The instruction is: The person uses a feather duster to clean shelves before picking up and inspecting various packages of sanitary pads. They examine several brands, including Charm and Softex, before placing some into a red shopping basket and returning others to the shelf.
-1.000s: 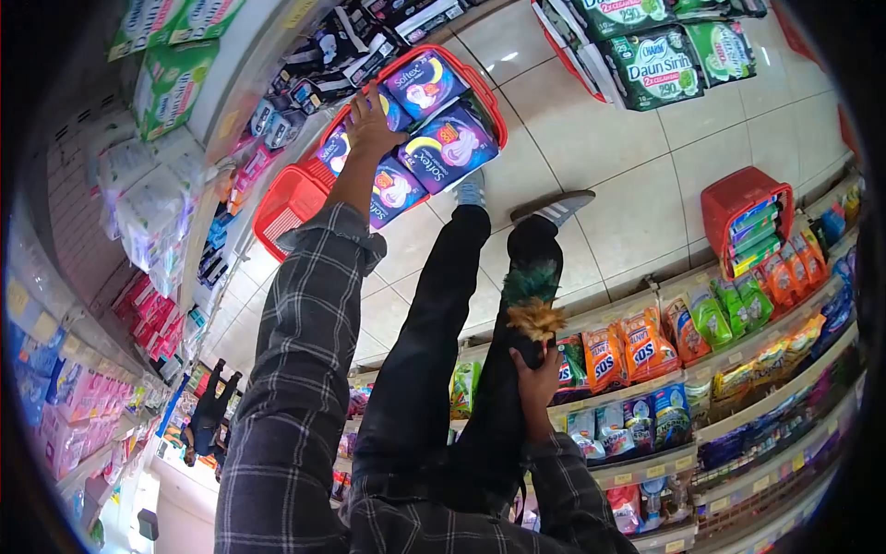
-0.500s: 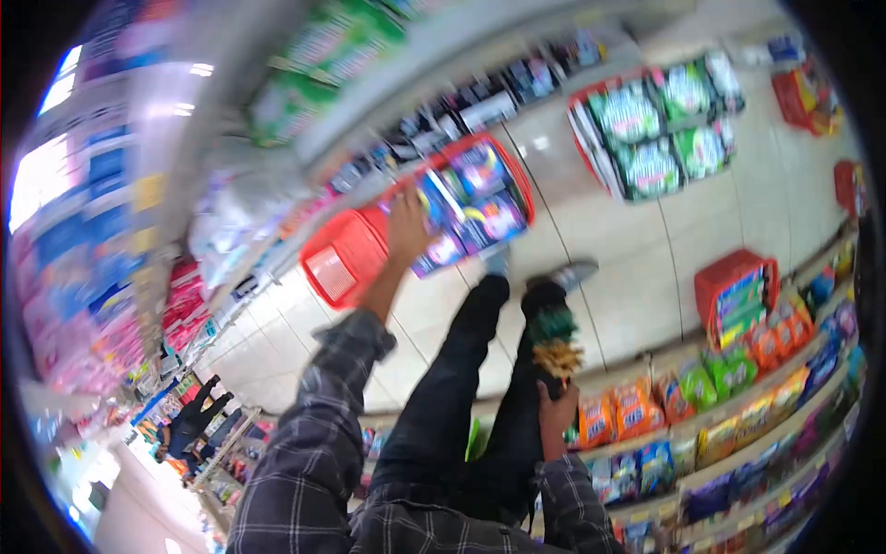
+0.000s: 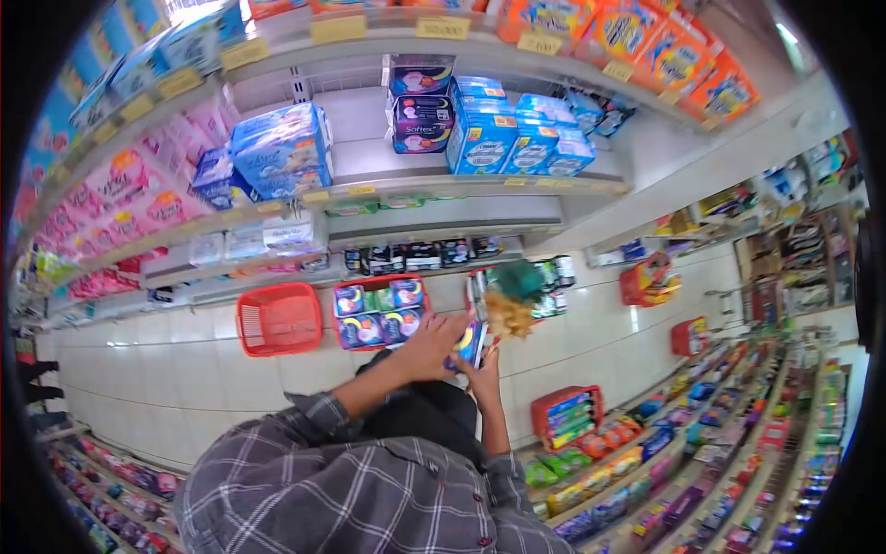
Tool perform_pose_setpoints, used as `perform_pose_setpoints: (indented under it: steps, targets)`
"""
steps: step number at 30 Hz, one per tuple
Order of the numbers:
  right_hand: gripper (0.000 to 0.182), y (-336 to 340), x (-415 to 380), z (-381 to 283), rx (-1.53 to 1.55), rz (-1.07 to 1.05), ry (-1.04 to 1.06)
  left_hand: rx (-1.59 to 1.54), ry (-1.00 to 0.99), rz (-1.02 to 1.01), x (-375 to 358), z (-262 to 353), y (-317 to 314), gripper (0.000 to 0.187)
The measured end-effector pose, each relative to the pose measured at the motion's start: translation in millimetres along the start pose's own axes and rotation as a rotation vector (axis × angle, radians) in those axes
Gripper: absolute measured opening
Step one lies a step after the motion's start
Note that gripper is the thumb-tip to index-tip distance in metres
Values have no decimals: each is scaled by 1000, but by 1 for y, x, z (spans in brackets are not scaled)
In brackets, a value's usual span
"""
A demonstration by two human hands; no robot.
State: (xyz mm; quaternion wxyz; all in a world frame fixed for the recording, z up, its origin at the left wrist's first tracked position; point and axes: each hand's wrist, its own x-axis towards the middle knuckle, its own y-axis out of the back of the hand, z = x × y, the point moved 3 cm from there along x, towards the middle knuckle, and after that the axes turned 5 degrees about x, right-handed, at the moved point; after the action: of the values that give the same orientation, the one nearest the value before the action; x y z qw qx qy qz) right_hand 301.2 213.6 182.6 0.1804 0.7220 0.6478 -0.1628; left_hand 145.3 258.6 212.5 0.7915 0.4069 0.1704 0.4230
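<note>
A blue and purple pack [image 3: 470, 343] is held between my two hands at mid-frame. My left hand [image 3: 437, 345] grips its left side. My right hand [image 3: 482, 377] holds its lower right part, together with a duster [image 3: 510, 309] of green and tan feathers that sticks up past the pack. To the left of the pack, a red basket [image 3: 380, 279] on the floor holds similar purple and blue packs in rows. An empty red basket [image 3: 279, 319] lies farther left.
Shelves [image 3: 443, 189] ahead carry pink, blue and dark packs, with orange packs [image 3: 635, 42] above. More red baskets with goods [image 3: 567, 417] stand on the tiled floor [image 3: 166, 369]. Stocked shelves [image 3: 646, 443] run along the lower right.
The view has lifted towards the shelves. My left hand has left the basket with a pack and come to my right hand, which has risen with the duster.
</note>
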Motion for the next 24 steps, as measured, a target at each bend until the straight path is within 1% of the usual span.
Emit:
perform_pose_setpoints:
  steps: [1,2,3,4,5,7,9,10,11,13,16,19,20,21,23,24]
  targets:
    - [45,9,5,1,25,62,195,27,-93,73,8,6,13,115]
    - [44,19,9,0,79,55,218,56,-182,134,12,11,24,116]
    - [42,27,12,-9,139,46,238,-89,-175,178,15,18,47,117]
    - [44,25,5,-38,211,23,195,-104,-167,243,15,22,66,116]
    - [45,20,-6,-66,289,1,144,-187,-154,337,15,23,86,116]
    - [48,22,-9,-87,422,-62,130,-406,33,472,10,4,83,108]
    - [46,4,-28,-128,466,-199,133,-1188,350,120,-2,-7,81,98]
    - [46,-3,-34,-138,414,-211,126,-1248,465,-13,-11,-7,84,89]
    - [46,-11,-36,-141,392,-249,130,-1542,377,2,-18,-1,78,84]
    - [40,-31,-47,-150,358,-225,87,-1853,417,69,-35,13,90,81]
    - [38,-18,-34,-121,-19,-41,276,-1871,499,160,-46,-4,80,77]
    - [34,12,-54,-123,-189,2,186,-1620,572,293,-60,-12,91,73]
    - [30,14,-66,-123,-66,77,154,-1600,609,263,-64,-20,89,74]
    - [29,15,-75,-129,-92,58,199,-1559,633,262,-66,-28,84,74]
    - [29,19,-101,-132,-143,27,250,-1515,688,294,-68,-29,84,70]
    - [34,12,-113,-132,-170,-2,272,-1507,674,328,-68,-29,85,70]
